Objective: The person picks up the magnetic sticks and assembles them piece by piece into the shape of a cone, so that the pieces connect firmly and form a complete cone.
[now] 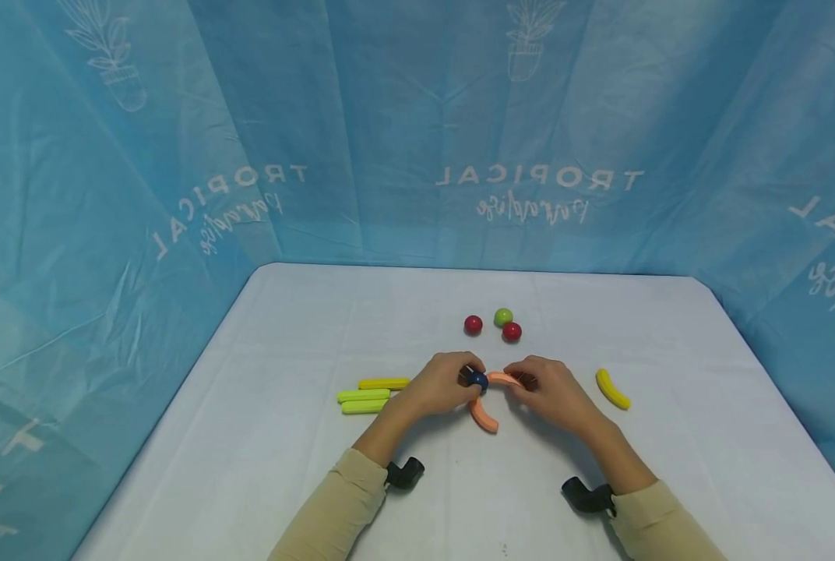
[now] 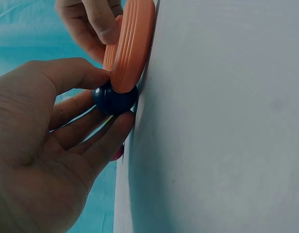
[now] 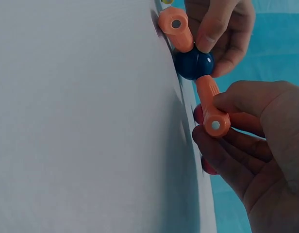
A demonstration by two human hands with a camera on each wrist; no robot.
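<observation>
Two ridged, curved orange rods [image 2: 132, 46] touch a glossy blue ball [image 3: 191, 65].

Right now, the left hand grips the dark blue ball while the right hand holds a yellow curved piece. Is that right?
Not quite: the curved piece in the right hand is orange, not yellow, as the right wrist view shows. The left hand does grip the dark blue ball.

the head camera looked downward from afar; wrist cameras, low and close, faced forward, sharing the blue ball [image 2: 113, 102].
</observation>
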